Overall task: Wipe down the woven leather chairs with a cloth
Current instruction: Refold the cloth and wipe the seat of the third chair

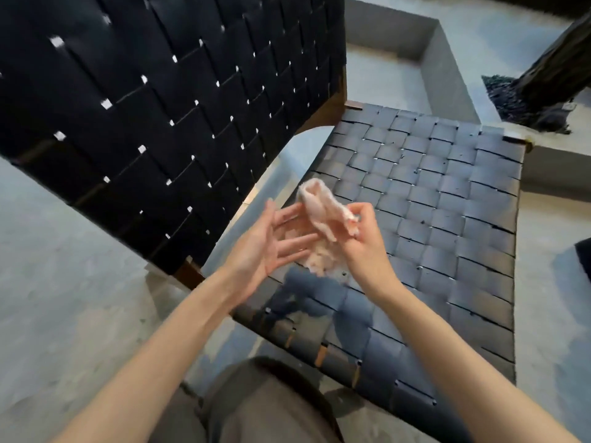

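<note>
On grey concrete floor (57, 282), woven leather chair: black backrest (144, 107) tilted at left, dark seat (447, 225) at right, wooden frame corners showing. Low concrete ledge (447, 59) beyond seat. Knee in olive trousers (256, 407) at bottom edge, near seat front. Both hands above seat's near-left part. Left hand (262, 244) palm turned toward cloth, fingers straight and spread, gripping nothing, fingertips against cloth. Right hand (364, 238) fingers curled, pinching pale pink cloth (319, 212); cloth crumpled, hanging between hands; unclear if lower end touches seat
</note>
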A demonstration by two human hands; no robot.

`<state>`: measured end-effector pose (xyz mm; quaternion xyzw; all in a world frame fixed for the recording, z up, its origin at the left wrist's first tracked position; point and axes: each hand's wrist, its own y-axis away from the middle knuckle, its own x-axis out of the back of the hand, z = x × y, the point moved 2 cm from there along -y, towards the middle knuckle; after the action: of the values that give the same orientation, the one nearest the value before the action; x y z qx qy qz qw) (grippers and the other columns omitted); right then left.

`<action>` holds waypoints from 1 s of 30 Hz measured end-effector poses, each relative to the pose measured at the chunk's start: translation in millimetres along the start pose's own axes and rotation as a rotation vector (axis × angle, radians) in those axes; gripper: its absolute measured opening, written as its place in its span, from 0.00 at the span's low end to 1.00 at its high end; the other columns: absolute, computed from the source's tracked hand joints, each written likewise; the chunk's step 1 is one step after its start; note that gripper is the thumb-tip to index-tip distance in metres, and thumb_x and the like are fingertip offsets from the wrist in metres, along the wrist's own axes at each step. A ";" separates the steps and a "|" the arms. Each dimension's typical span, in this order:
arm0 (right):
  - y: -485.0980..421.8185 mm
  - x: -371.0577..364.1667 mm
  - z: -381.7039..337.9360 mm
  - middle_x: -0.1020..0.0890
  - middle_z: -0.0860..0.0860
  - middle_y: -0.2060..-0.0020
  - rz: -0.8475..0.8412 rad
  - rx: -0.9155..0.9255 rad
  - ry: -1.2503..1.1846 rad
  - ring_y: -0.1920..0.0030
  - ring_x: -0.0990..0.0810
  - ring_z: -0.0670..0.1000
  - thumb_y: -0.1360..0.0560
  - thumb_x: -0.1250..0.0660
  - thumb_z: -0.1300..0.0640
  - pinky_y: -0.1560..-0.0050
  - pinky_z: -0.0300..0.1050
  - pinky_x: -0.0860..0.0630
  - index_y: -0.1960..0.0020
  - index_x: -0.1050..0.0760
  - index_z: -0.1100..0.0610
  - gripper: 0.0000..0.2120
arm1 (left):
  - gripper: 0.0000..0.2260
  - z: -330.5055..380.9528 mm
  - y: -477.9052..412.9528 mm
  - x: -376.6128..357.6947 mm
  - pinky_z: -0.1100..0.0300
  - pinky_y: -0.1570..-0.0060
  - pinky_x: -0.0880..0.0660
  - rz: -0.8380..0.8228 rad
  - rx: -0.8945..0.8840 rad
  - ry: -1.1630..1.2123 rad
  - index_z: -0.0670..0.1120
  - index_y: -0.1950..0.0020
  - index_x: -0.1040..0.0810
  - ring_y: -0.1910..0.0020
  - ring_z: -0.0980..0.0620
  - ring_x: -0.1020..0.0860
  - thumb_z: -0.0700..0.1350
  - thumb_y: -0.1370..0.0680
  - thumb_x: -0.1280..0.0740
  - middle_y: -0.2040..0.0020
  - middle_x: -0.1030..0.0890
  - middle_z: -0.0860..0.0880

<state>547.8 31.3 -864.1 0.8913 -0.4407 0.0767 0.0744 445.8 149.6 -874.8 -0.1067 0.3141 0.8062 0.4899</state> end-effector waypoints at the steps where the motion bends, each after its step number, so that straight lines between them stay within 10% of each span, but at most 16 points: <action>1: -10.9 -0.5 7.1 0.27 0.46 0.63 0.049 0.053 0.040 0.67 0.28 0.40 0.22 0.37 0.67 0.66 0.37 0.29 0.48 0.36 0.56 0.10 | 0.17 -4.0 -5.2 14.3 0.57 0.43 0.23 0.074 -0.047 -0.188 0.52 0.37 0.25 0.42 0.49 0.20 0.54 0.16 0.51 0.37 0.21 0.51; 6: -63.5 -19.1 37.4 0.21 0.52 0.44 -0.062 0.362 0.605 0.50 0.21 0.55 0.26 0.42 0.71 0.53 0.40 0.28 0.30 0.36 0.53 0.27 | 0.18 -39.2 -12.0 71.9 0.62 0.34 0.38 0.300 -0.184 -1.106 0.47 0.27 0.33 0.30 0.52 0.33 0.44 0.17 0.41 0.31 0.31 0.51; 9: -82.8 -43.5 81.9 0.37 0.59 0.28 -0.434 0.273 1.001 0.28 0.42 0.63 0.23 0.42 0.65 0.30 0.59 0.40 0.23 0.44 0.53 0.29 | 0.25 -63.1 -5.2 84.0 0.57 0.28 0.45 0.311 -0.064 -1.337 0.46 0.22 0.43 0.24 0.50 0.43 0.49 0.18 0.41 0.23 0.40 0.47; 12: -94.7 -50.9 112.3 0.49 0.59 0.24 -0.555 0.225 1.237 0.24 0.55 0.63 0.22 0.44 0.60 0.25 0.57 0.58 0.21 0.52 0.51 0.32 | 0.24 -65.5 -5.9 80.1 0.56 0.29 0.41 0.293 0.006 -1.440 0.44 0.23 0.44 0.25 0.47 0.40 0.49 0.17 0.42 0.25 0.37 0.45; 18: -108.1 -62.8 103.6 0.41 0.59 0.25 -0.510 0.280 1.321 0.26 0.46 0.67 0.22 0.43 0.61 0.27 0.58 0.50 0.23 0.44 0.54 0.28 | 0.19 -58.2 -9.5 80.2 0.54 0.38 0.28 0.266 0.076 -1.583 0.46 0.28 0.35 0.35 0.49 0.27 0.52 0.17 0.43 0.32 0.27 0.47; 21: -96.7 -66.1 99.5 0.27 0.57 0.41 -0.545 0.459 1.236 0.41 0.32 0.58 0.26 0.44 0.66 0.38 0.51 0.37 0.32 0.34 0.60 0.22 | 0.18 -58.2 -2.2 80.7 0.52 0.39 0.26 0.251 0.078 -1.647 0.48 0.28 0.35 0.36 0.50 0.26 0.52 0.17 0.43 0.33 0.26 0.49; 24: -58.8 -47.2 99.3 0.27 0.54 0.49 -0.640 0.607 1.094 0.52 0.39 0.50 0.30 0.44 0.68 0.45 0.44 0.38 0.32 0.34 0.56 0.27 | 0.18 -57.8 2.2 81.5 0.49 0.37 0.28 0.222 0.022 -1.666 0.49 0.27 0.36 0.33 0.49 0.28 0.50 0.17 0.44 0.29 0.29 0.49; 30: 3.8 25.4 84.0 0.26 0.54 0.43 -0.659 0.488 1.088 0.45 0.32 0.55 0.32 0.45 0.67 0.41 0.53 0.30 0.28 0.34 0.55 0.32 | 0.26 -52.3 -1.8 74.6 0.48 0.32 0.32 0.210 -0.002 -1.656 0.52 0.21 0.45 0.27 0.48 0.34 0.54 0.18 0.43 0.23 0.38 0.49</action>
<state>566.0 -7.5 -940.8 0.8049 -0.0161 0.5845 0.1015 403.1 172.2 -952.1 0.5498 -0.1401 0.6659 0.4844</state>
